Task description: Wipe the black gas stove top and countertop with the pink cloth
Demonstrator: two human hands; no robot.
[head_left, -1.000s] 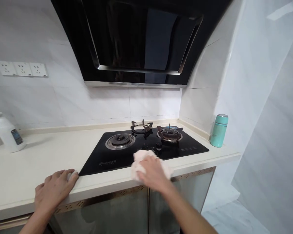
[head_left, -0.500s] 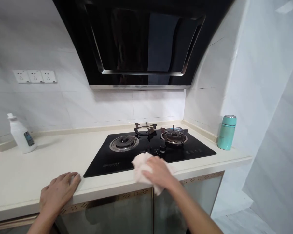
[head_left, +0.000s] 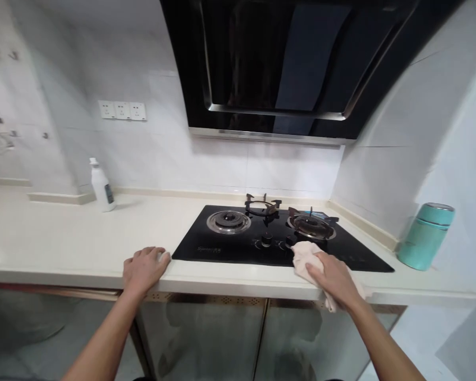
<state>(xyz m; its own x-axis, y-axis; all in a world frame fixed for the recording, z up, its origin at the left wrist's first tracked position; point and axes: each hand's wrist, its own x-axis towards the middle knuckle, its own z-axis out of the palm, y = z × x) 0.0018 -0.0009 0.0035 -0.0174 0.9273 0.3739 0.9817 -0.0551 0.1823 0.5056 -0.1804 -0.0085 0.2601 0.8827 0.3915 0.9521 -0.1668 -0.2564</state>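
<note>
My right hand [head_left: 333,278] is closed on a pale pink-white cloth [head_left: 304,259], pressed on the front edge of the black gas stove [head_left: 230,253], right of its knobs [head_left: 266,239]. Part of the cloth hangs over the counter's edge. Beside the stove's front left corner, my left hand [head_left: 145,267] lies on the white counter [head_left: 158,227] with its fingers stretched out, holding nothing. The left burner [head_left: 229,222] has no grate around it. A loose pan support [head_left: 263,208] stands at the back of the stove, and another sits over the right burner [head_left: 312,226].
A white bottle [head_left: 102,188] stands at the back left of the counter. To the right of the stove is a turquoise flask [head_left: 426,236]. Overhead hangs a black range hood [head_left: 273,69]. Glass-fronted cabinets [head_left: 206,333] lie below the counter.
The view has swung left, so everything sits further right in it. My right hand has moved with the cloth rightward along the stove's front edge, past the knobs. My left hand stays on the counter.
</note>
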